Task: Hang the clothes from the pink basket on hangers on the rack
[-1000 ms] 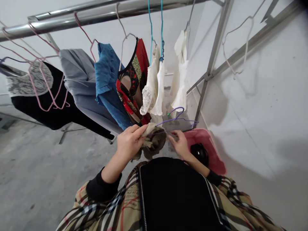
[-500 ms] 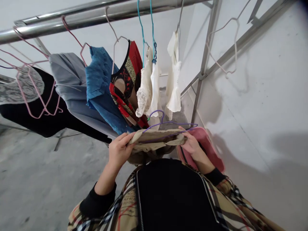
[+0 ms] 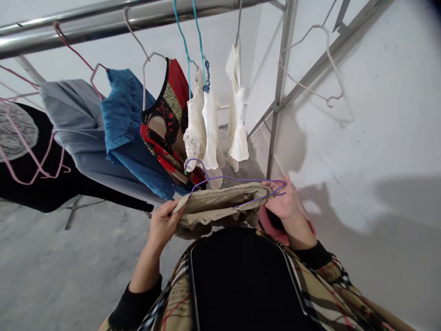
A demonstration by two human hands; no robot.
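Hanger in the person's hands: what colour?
Purple wire hanger, clearest in the head view.

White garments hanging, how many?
3: a lace-edged one, a plain one right of it, and a ruffled one furthest right. Others may be hidden behind them.

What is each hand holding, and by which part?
Left hand grips the beige garment by one edge; right hand holds its other edge and the purple hanger's end.
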